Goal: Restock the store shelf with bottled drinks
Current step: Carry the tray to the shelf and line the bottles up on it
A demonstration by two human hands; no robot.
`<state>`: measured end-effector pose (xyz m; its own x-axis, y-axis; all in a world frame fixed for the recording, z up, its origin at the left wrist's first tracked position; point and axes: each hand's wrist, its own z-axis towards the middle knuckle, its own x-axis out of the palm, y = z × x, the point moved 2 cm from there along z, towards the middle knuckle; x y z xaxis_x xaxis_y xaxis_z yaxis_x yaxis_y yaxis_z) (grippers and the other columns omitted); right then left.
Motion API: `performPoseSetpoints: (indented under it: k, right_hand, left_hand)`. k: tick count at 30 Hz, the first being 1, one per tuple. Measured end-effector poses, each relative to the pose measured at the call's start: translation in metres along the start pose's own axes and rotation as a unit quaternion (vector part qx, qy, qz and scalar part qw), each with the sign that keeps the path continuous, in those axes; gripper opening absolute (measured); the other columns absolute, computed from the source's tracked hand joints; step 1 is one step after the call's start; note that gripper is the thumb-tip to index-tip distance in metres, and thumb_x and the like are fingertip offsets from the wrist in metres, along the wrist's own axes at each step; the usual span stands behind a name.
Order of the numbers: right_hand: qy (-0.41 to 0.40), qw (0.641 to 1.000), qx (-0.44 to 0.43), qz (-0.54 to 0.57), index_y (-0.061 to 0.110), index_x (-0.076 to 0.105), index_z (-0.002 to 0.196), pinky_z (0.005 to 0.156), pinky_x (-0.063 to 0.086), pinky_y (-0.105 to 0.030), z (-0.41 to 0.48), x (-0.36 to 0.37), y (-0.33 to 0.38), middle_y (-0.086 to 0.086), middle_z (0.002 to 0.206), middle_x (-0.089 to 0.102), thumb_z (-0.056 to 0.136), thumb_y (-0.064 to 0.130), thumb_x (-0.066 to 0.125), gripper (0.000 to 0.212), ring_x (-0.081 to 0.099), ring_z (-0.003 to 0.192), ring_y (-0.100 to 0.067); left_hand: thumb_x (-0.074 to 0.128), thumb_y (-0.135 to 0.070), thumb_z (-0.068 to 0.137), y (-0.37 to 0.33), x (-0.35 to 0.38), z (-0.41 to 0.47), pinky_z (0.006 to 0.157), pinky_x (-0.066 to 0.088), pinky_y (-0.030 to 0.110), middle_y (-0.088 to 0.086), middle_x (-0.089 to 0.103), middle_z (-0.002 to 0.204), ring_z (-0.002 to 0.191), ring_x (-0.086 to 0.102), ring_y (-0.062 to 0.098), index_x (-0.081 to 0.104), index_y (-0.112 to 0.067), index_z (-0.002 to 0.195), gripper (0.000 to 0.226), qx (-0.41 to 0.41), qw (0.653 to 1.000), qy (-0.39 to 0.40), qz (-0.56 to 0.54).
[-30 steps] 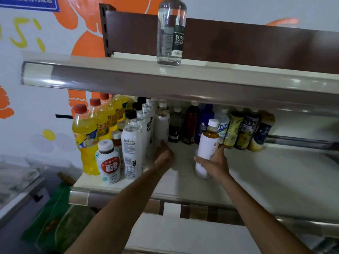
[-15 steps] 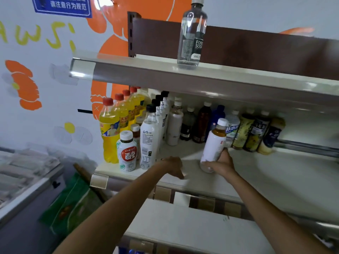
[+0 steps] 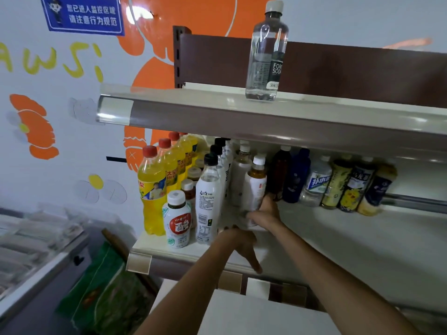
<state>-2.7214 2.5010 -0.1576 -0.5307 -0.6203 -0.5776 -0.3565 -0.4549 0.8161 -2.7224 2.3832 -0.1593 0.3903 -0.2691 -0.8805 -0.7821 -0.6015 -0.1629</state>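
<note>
My right hand (image 3: 264, 213) grips the lower part of a white-labelled tea bottle (image 3: 255, 187) with a white cap, standing on the middle shelf (image 3: 326, 238) just in front of a similar bottle (image 3: 239, 175). My left hand (image 3: 243, 245) hangs over the shelf's front edge, fingers pointing down and holding nothing. To the left stand white bottles with black caps (image 3: 209, 189), yellow soda bottles with red caps (image 3: 152, 189) and a small white bottle with a red label (image 3: 177, 218).
A row of dark, blue, clear and yellow-labelled bottles (image 3: 338, 184) lines the back of the middle shelf. One clear soda-water bottle (image 3: 266, 52) stands on the top shelf (image 3: 193, 102). A green bag (image 3: 101, 298) and a grey freezer (image 3: 36, 250) sit at lower left.
My right hand has slid the tea bottle left and back, up against the white bottles. My left hand has drawn back from the shelf to its front edge.
</note>
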Motion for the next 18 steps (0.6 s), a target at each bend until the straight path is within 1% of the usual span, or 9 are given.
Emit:
performPoseSetpoints:
  k: [3,4,5,6,7,8,11,14,18]
  right_hand:
    - [0.012,1.000,-0.013,0.000,0.015,0.041,0.126,0.077,0.051,-0.027,0.009,0.012,0.006,-0.006,0.126,0.056,0.070,0.008,0.083,0.070,0.053,0.121,-0.029]
    - [0.015,1.000,-0.017,0.010,0.015,0.040,0.130,0.080,0.052,-0.028,0.010,0.015,0.009,-0.006,0.130,0.055,0.071,0.010,0.084,0.073,0.052,0.124,-0.029]
    - [0.013,0.999,-0.023,0.019,0.014,0.040,0.132,0.090,0.052,-0.032,0.013,0.019,0.011,-0.007,0.134,0.054,0.069,0.014,0.086,0.078,0.050,0.126,-0.029]
    - [0.009,0.999,-0.029,0.023,0.014,0.039,0.133,0.099,0.048,-0.038,0.015,0.022,0.014,-0.008,0.136,0.053,0.068,0.017,0.087,0.081,0.050,0.128,-0.029]
    - [0.006,0.999,-0.032,0.025,0.014,0.039,0.133,0.104,0.045,-0.041,0.016,0.024,0.016,-0.009,0.137,0.053,0.066,0.019,0.088,0.083,0.050,0.128,-0.029]
    - [0.004,0.999,-0.033,0.025,0.014,0.039,0.133,0.105,0.044,-0.042,0.016,0.026,0.018,-0.009,0.137,0.053,0.066,0.021,0.089,0.084,0.050,0.127,-0.030]
    - [-0.006,0.999,-0.036,0.023,0.012,0.039,0.133,0.103,0.046,-0.041,0.019,0.032,0.020,-0.009,0.135,0.055,0.063,0.024,0.090,0.088,0.052,0.125,-0.030]
    - [-0.013,0.999,-0.043,0.022,0.013,0.040,0.132,0.101,0.046,-0.042,0.019,0.034,0.021,-0.009,0.134,0.055,0.062,0.027,0.091,0.088,0.052,0.124,-0.031]
    - [0.006,0.999,-0.038,0.001,0.016,0.033,0.141,0.107,0.041,-0.044,0.020,0.034,0.022,-0.008,0.142,0.047,0.067,0.029,0.087,0.092,0.044,0.132,-0.032]
  left_hand:
    - [0.071,-0.053,0.080,0.000,-0.001,-0.001,0.111,0.032,0.046,0.006,0.027,0.158,0.141,0.030,0.031,0.023,-0.016,0.153,0.094,-0.001,1.000,0.009,-0.011]
    - [0.071,-0.053,0.080,-0.001,-0.001,-0.001,0.111,0.033,0.046,0.007,0.027,0.158,0.141,0.031,0.031,0.022,-0.016,0.153,0.095,-0.003,1.000,0.012,-0.014]
    - [0.071,-0.052,0.080,-0.001,-0.002,-0.001,0.110,0.034,0.046,0.007,0.027,0.157,0.141,0.031,0.032,0.022,-0.015,0.153,0.095,-0.005,1.000,0.016,-0.016]
    - [0.071,-0.051,0.081,-0.002,-0.002,-0.001,0.110,0.034,0.046,0.008,0.027,0.157,0.141,0.031,0.032,0.021,-0.015,0.153,0.095,-0.006,1.000,0.019,-0.016]
    - [0.071,-0.050,0.081,-0.002,-0.003,-0.001,0.110,0.034,0.047,0.008,0.027,0.157,0.141,0.031,0.033,0.021,-0.014,0.153,0.094,-0.008,1.000,0.024,-0.016]
    - [0.071,-0.049,0.082,-0.003,-0.004,-0.001,0.111,0.034,0.047,0.009,0.027,0.157,0.141,0.031,0.033,0.021,-0.013,0.153,0.094,-0.007,0.999,0.029,-0.014]
    - [0.070,-0.050,0.082,-0.003,-0.005,0.000,0.112,0.032,0.047,0.009,0.029,0.156,0.141,0.032,0.033,0.022,-0.012,0.152,0.093,-0.006,0.999,0.039,0.003]
    - [0.070,-0.049,0.082,-0.003,-0.007,-0.001,0.112,0.032,0.047,0.009,0.027,0.157,0.141,0.030,0.033,0.020,-0.012,0.153,0.095,-0.004,0.999,0.048,0.008]
    - [0.070,-0.048,0.083,-0.003,-0.006,-0.002,0.109,0.036,0.046,0.010,0.026,0.157,0.140,0.031,0.034,0.019,-0.013,0.154,0.094,-0.002,0.999,0.049,0.004]
